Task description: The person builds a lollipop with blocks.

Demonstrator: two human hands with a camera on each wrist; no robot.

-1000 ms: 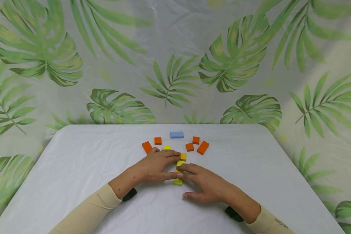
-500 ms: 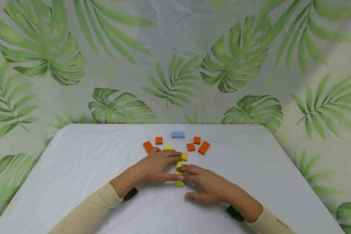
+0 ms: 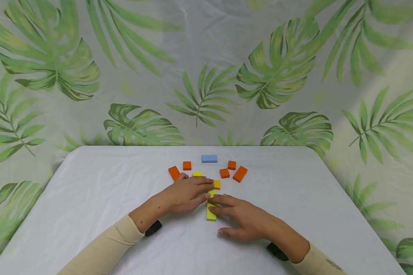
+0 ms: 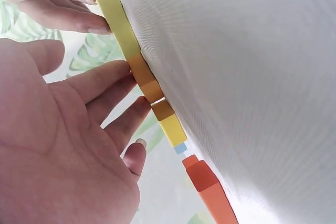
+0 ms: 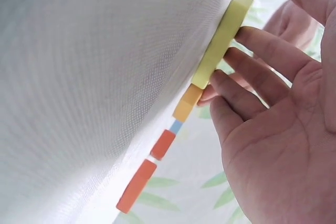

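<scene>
A long light-yellow block (image 3: 211, 216) lies lengthwise on the white table in the head view. My right hand (image 3: 246, 219) has its fingers extended, with fingertips touching the top of this block and the thumb held apart. From the left, my left hand (image 3: 186, 193) reaches over, its thumb tip near the block's far part. The left fingertips touch an amber block (image 3: 217, 185) just beyond; in the left wrist view they rest against the amber block (image 4: 144, 77). A bright yellow block (image 3: 197, 173) is partly hidden behind the left hand.
A blue block (image 3: 209, 158) lies farthest back. Orange-red blocks sit to both sides: a square one (image 3: 187, 165) and a long one (image 3: 174, 173) at left, two small ones (image 3: 224, 173) and a long one (image 3: 240, 173) at right. Behind hangs a leaf-patterned cloth (image 3: 206, 95).
My left thumb has slid away from the near part of the long yellow block toward its far part. More of that block's near end now shows. The other blocks look unmoved.
</scene>
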